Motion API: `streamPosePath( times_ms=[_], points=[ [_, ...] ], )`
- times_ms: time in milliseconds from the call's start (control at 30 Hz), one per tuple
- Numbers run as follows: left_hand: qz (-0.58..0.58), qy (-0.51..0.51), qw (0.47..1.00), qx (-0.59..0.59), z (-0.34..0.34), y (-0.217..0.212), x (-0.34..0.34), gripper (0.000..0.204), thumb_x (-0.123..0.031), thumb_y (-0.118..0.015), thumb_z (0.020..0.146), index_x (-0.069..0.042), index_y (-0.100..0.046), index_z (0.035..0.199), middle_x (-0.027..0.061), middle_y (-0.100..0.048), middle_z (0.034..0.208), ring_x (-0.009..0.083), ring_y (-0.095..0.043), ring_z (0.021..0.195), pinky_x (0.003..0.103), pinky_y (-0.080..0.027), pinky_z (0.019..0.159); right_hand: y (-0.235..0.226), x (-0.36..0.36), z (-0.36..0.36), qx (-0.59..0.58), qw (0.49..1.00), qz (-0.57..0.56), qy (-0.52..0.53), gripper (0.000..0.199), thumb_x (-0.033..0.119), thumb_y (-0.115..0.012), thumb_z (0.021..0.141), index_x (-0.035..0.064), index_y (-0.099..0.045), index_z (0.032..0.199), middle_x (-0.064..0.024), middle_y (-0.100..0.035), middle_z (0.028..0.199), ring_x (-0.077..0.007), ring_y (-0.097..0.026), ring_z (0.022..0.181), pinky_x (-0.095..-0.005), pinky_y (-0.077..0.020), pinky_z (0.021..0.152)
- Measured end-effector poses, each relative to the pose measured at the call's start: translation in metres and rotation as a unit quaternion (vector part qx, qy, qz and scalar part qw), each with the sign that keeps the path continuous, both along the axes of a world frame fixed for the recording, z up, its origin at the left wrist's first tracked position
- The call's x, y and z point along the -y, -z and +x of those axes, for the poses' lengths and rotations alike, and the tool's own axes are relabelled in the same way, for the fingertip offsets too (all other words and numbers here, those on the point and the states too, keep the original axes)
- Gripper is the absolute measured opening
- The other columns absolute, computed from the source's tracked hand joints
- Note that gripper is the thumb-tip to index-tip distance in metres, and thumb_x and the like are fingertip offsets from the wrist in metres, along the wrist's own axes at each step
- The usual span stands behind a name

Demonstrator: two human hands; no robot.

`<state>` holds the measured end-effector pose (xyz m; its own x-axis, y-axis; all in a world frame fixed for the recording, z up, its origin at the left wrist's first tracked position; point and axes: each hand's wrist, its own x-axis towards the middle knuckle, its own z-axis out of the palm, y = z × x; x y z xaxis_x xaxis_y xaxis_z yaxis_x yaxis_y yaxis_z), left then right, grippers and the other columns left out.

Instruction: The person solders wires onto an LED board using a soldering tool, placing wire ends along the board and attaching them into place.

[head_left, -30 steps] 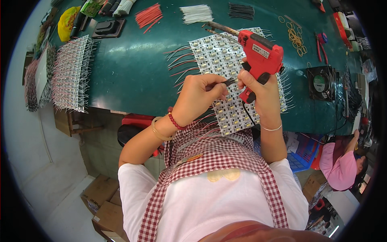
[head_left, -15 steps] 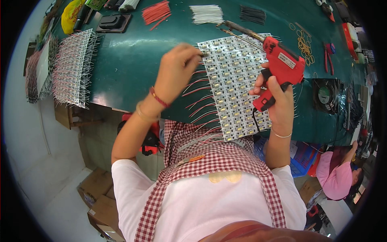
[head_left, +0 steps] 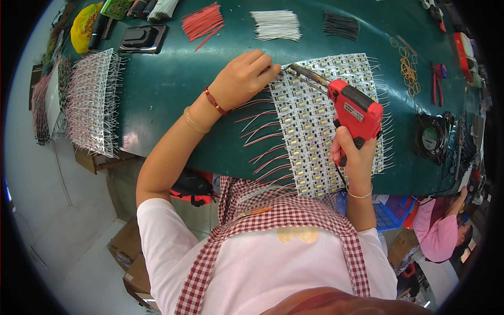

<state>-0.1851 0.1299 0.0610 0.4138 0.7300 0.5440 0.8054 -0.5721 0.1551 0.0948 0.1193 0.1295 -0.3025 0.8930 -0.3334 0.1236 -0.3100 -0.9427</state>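
Note:
A panel of small white circuit boards [head_left: 326, 137] lies on the green table, its rows carrying yellowish components. Red and white wires [head_left: 264, 137] stick out along its left edge. My right hand [head_left: 358, 157] grips a red soldering gun [head_left: 358, 111] by its handle, above the panel. The gun's tip points to the panel's upper left corner, close to the fingertips of my left hand [head_left: 242, 79]. That hand is closed in a pinch at the corner; whatever lies between its fingers is too small to make out.
Bundles of red wires [head_left: 202, 23], white wires [head_left: 276, 25] and black wires [head_left: 341, 25] lie along the back. Another wired panel [head_left: 94, 102] sits at left. Rubber bands [head_left: 408, 71], red-handled pliers [head_left: 438, 86] and a black fan [head_left: 431, 137] are at right. A person in pink [head_left: 437, 231] is beyond.
The soldering gun has come down and left, bringing its tip near my left fingertips. My left hand has shifted a little right and up along the panel's corner. The view has shifted slightly.

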Motion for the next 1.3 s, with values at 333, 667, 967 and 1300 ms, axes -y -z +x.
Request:
streamPosePath(
  times_ms=[333, 667, 967, 1300],
  points=[
    [-0.005, 0.002, 1.0, 0.006, -0.002, 0.005, -0.004, 0.026, -0.004, -0.062, 0.072, -0.004, -0.065, 0.098, 0.0055, -0.049, 0.082, 0.0201, -0.051, 0.072, 0.031, -0.047, 0.064, -0.002, 0.005, -0.004, 0.042, 0.999, 0.023, -0.014, 0.024, 0.011, -0.059, 0.09, -0.0043, -0.054, 0.107, -0.0039, -0.054, 0.056, -0.0087, -0.049, 0.043, -0.0221, -0.0382, 0.043],
    [-0.012, 0.012, 1.0, 0.01, -0.002, 0.005, -0.004, 0.024, -0.004, -0.061, 0.072, -0.003, -0.063, 0.096, 0.0063, -0.047, 0.081, 0.0204, -0.051, 0.073, 0.031, -0.047, 0.065, -0.001, 0.006, -0.004, 0.064, 0.997, 0.023, -0.024, 0.017, 0.01, -0.059, 0.089, -0.0021, -0.054, 0.099, -0.0025, -0.054, 0.056, -0.0083, -0.049, 0.044, -0.022, -0.0373, 0.043],
    [-0.012, 0.013, 1.0, 0.01, -0.001, 0.006, -0.004, 0.021, -0.005, -0.062, 0.073, -0.003, -0.063, 0.095, 0.0065, -0.048, 0.082, 0.0208, -0.052, 0.075, 0.031, -0.047, 0.066, -0.008, 0.01, -0.005, 0.06, 0.997, 0.038, 0.004, 0.024, 0.01, -0.057, 0.09, -0.0045, -0.055, 0.109, -0.003, -0.053, 0.055, -0.0079, -0.048, 0.044, -0.0219, -0.0367, 0.043],
    [-0.011, 0.008, 1.0, 0.01, -0.001, 0.008, -0.004, 0.021, -0.004, -0.061, 0.074, -0.002, -0.063, 0.094, 0.0065, -0.049, 0.082, 0.0208, -0.053, 0.076, 0.031, -0.048, 0.066, 0.001, 0.009, -0.003, 0.071, 0.997, 0.031, -0.024, 0.018, 0.011, -0.058, 0.091, -0.003, -0.055, 0.102, -0.003, -0.055, 0.057, -0.008, -0.05, 0.046, -0.0216, -0.0379, 0.044]
  ],
)
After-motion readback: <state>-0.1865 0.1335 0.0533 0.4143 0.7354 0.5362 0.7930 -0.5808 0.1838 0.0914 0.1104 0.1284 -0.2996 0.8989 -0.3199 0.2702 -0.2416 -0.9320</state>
